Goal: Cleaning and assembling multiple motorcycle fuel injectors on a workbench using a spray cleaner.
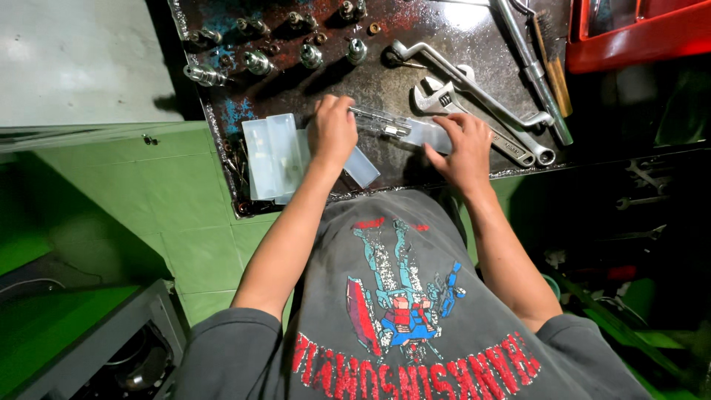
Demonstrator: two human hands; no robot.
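resting surface: dark, scratched metal tray [459, 30] with worn blue and red paint, set over green tiled floor.
left hand [335, 130]: fingers curled, pinching one end of a thin glass-and-metal rod [379, 123].
right hand [468, 145]: fingers spread flat, pressing the clear plastic sleeve [426, 133] at the rod's other end.
beside rod: translucent plastic case [272, 155] just beyond the left hand; shiny steel wrenches [474, 92] past the right hand; sockets [259, 61] farther up the tray.

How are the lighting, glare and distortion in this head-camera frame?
Head view: glare whitens the metal worktop at the top; the right side sinks into dark shadow; wide-angle bending curves the edges; the left hand and right hand on a clear plastic strip look sharp.
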